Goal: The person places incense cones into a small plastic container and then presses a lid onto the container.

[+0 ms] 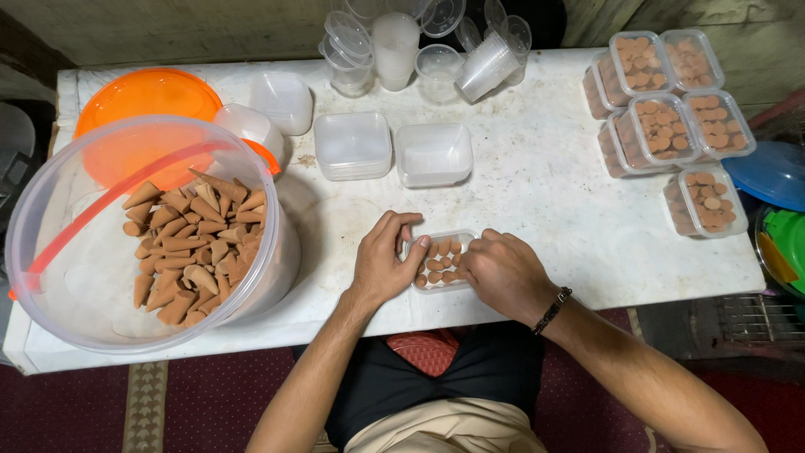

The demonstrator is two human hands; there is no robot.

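Observation:
A small clear plastic box (439,262) lies on the white table (537,193) near its front edge, partly filled with brown cones standing base up. My left hand (384,260) cups the box's left end, thumb against its rim. My right hand (503,270) rests over the right end with fingertips on the cones inside; a dark bracelet sits on that wrist. At the left stands a large clear bucket (50,252) with a loose heap of brown cones (194,245) in it.
Two empty clear boxes (352,144) (433,153) sit beyond my hands, with more containers and an orange lid (147,96) at the back left. Stacked clear cups and lids (394,46) stand at the far edge. Several filled, lidded boxes (667,126) are stacked at the right.

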